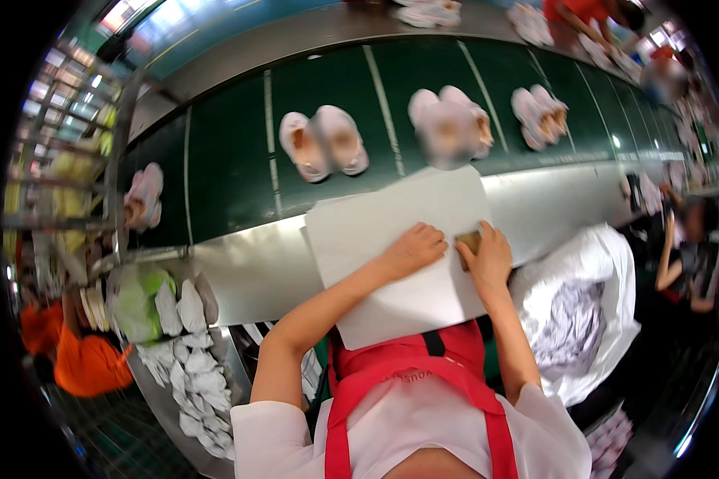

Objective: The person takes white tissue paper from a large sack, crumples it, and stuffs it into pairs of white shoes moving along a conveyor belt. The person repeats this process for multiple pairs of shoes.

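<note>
Pressing on the white sheet, your left hand is loosely clenched and holds nothing; your right hand fingers grasp a small brown block.

I count four pairs of pale shoes on the green belt, more at the far edge I can't number. One white sheet lies under my two hands, left hand and right hand. One small tan block, one white bag.
</note>
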